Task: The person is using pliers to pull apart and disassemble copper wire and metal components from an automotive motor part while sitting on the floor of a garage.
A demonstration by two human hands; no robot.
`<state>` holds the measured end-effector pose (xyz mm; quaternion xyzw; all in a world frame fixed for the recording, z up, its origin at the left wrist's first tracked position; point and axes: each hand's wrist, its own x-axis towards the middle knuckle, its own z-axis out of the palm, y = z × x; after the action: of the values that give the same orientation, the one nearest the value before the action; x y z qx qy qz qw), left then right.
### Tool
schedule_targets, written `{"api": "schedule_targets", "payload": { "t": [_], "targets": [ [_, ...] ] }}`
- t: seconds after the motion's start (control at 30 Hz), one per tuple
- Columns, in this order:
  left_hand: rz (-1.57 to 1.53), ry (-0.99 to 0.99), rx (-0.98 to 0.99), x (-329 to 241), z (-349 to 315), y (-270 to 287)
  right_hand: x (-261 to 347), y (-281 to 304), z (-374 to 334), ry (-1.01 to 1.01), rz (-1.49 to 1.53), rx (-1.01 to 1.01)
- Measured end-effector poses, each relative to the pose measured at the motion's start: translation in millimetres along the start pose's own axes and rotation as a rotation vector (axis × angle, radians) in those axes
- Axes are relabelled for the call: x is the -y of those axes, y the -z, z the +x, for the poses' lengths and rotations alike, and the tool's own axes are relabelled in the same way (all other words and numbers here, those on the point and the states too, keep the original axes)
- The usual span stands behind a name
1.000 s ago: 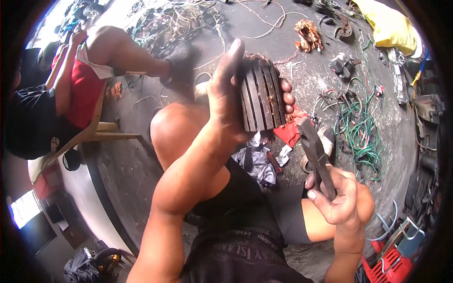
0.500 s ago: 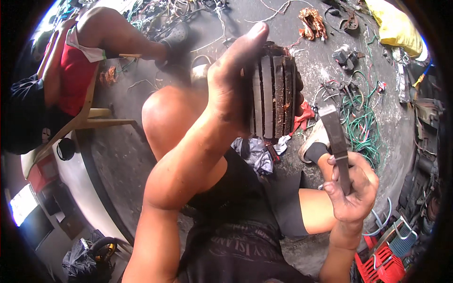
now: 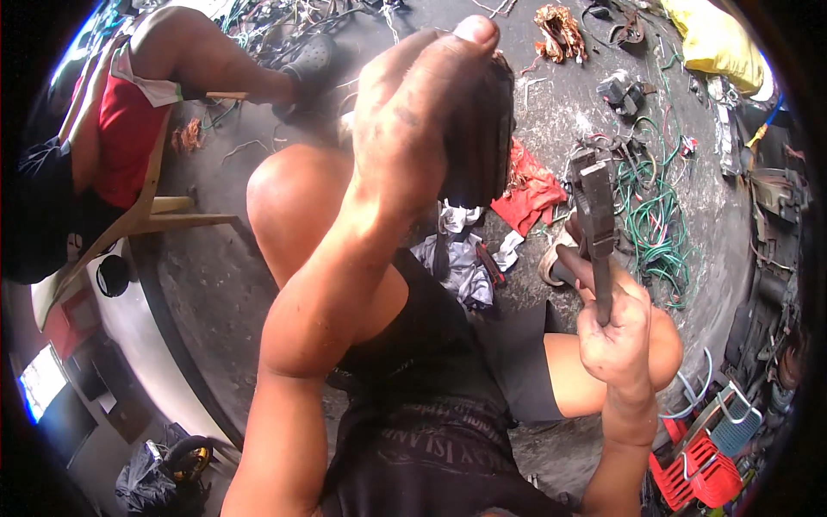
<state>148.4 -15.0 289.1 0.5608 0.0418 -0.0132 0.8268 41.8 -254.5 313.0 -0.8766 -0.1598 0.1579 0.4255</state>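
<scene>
Raised in front of me, my left hand grips a dark, thick, cylindrical metal piece with lengthwise grooves. The palm hides much of it, and its near side is in shadow. Over my bent right leg, my right hand is closed round the narrow shank of a dark metal tool. The tool stands head up, with a thick, blocky head above the fist; its exact kind I cannot make out. A gap separates the tool from the grooved piece.
A red cloth and crumpled grey rags lie on the floor. Tangled green wires, a copper-coloured bundle and a yellow sack are farther right. Another person's leg and a chair occupy the left.
My left hand has moved up and left, turning the grooved piece so its lit face is now in shadow. My right hand has shifted slightly left and rotated the tool.
</scene>
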Motion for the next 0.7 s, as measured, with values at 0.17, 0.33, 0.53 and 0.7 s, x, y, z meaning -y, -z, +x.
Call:
{"api": "schedule_targets", "payload": {
  "t": [0.17,0.33,0.53,0.7],
  "targets": [
    [-0.176,0.064,-0.048,-34,-7,-18,4,-3,5,0.115,-0.132,-0.045],
    [-0.353,0.088,-0.032,-33,-16,-21,4,-9,8,0.090,-0.224,-0.064],
    [-0.244,0.067,0.060,-28,-12,-17,6,-7,9,0.080,-0.246,-0.057],
    [-0.106,0.044,0.144,-34,-12,-25,7,-9,9,0.135,-0.366,-0.078]
  ]
}}
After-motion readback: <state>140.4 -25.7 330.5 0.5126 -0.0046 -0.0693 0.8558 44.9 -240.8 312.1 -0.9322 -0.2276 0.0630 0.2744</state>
